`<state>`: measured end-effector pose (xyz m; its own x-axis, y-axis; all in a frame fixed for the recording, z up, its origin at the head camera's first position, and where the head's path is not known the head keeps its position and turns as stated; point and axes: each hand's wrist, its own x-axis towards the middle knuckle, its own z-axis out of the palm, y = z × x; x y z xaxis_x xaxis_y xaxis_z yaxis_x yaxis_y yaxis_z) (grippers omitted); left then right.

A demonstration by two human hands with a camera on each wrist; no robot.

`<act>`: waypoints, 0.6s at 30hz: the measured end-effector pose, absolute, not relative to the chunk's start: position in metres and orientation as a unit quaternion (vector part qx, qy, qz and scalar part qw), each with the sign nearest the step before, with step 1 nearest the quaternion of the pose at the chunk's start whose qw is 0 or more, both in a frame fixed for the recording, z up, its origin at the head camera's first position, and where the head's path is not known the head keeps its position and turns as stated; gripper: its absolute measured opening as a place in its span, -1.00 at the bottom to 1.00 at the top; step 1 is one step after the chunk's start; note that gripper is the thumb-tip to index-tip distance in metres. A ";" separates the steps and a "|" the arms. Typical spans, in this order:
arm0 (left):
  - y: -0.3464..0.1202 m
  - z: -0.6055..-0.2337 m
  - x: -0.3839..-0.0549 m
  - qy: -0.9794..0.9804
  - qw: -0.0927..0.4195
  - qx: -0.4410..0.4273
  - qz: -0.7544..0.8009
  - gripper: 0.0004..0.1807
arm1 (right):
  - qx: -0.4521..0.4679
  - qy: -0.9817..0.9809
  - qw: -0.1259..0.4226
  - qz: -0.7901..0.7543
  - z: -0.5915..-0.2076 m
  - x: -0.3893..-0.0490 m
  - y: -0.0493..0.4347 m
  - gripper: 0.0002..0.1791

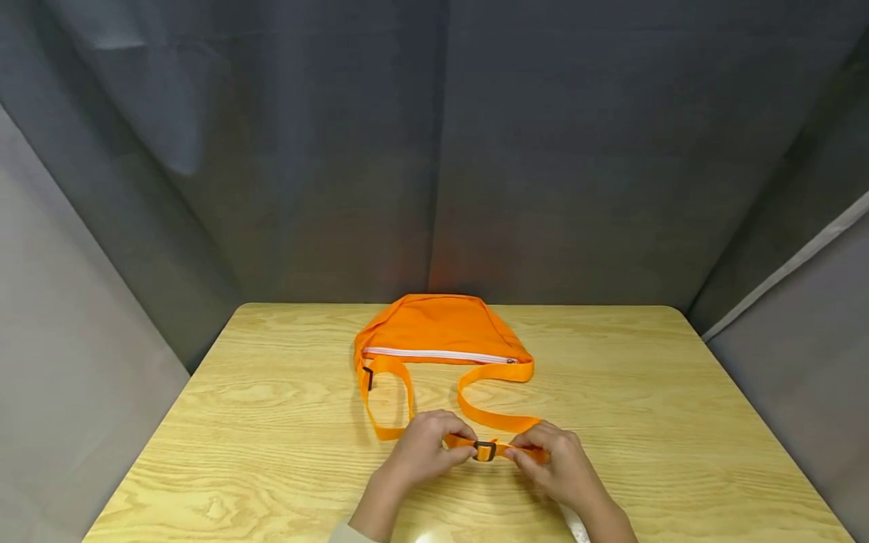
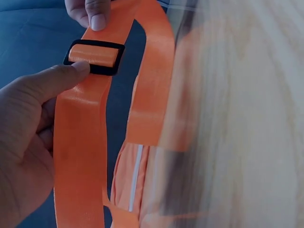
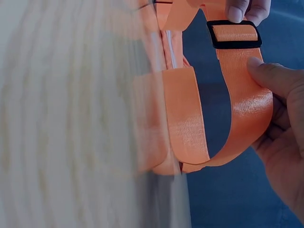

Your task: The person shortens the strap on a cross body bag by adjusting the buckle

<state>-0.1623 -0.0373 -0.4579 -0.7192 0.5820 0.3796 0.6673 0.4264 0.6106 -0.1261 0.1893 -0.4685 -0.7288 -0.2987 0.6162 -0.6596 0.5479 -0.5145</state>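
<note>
Black buckle (image 1: 485,451) on orange strap (image 1: 502,421), between both hands, just above the near part of the wooden surface (image 1: 271,437).
Left hand (image 1: 429,446): grip closed, thumb on buckle edge, pinching buckle and strap together. Right hand (image 1: 562,461): grip closed, pinching strap just beside buckle. Strap loops back to orange bag (image 1: 441,324) near the far edge, white zip (image 1: 441,354) facing the hands. Dark curtain (image 1: 434,151) behind.
</note>
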 end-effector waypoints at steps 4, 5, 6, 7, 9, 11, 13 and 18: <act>-0.042 -0.455 -0.160 -0.844 0.053 -0.368 -0.386 -0.91 | 0.290 -0.841 0.226 0.397 -0.466 -0.125 0.187 -0.79; -0.043 -0.455 -0.159 -0.845 0.056 -0.368 -0.384 -0.91 | 0.291 -0.840 0.223 0.400 -0.466 -0.125 0.186 -0.79; -0.044 -0.455 -0.158 -0.845 0.061 -0.368 -0.383 -0.90 | 0.291 -0.840 0.219 0.403 -0.465 -0.125 0.185 -0.80; -0.045 -0.455 -0.158 -0.845 0.067 -0.369 -0.382 -0.88 | 0.292 -0.839 0.214 0.406 -0.465 -0.125 0.185 -0.80; -0.048 -0.455 -0.157 -0.844 0.083 -0.370 -0.379 -0.80 | 0.293 -0.838 0.204 0.414 -0.463 -0.126 0.183 -0.82; -0.050 -0.456 -0.156 -0.839 0.092 -0.377 -0.383 -0.67 | 0.294 -0.834 0.194 0.425 -0.461 -0.127 0.182 -0.84; -0.052 -0.457 -0.154 -0.834 0.097 -0.384 -0.385 -0.52 | 0.293 -0.829 0.187 0.438 -0.458 -0.128 0.180 -0.84; -0.052 -0.459 -0.152 -0.829 0.115 -0.395 -0.380 -0.35 | 0.276 -0.823 0.173 0.465 -0.450 -0.128 0.175 -0.83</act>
<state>-0.1523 -0.0516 -0.4595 -0.6616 0.5676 0.4900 0.7418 0.3998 0.5385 -0.1279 0.1752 -0.4504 -0.7877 -0.2938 0.5415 -0.6154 0.4146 -0.6703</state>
